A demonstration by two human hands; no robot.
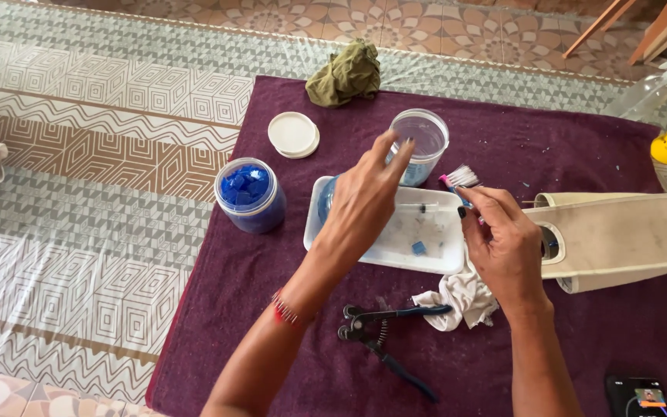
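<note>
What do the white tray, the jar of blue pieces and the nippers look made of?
Tray: likely plastic, matte, translucent white with rounded rim. Jar: clear plastic by its look, blue pieces showing through the wall. Nippers: dark metal jaws with a bare spring, handles in blue, probably rubber or plastic sleeves.

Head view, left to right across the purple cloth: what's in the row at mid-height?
Clear round jar of blue pieces → white rectangular plastic tray → right hand holding a small white-bristled brush → cream cylindrical object lying on its side. The left hand overlaps the tray, so it is left out.
</note>
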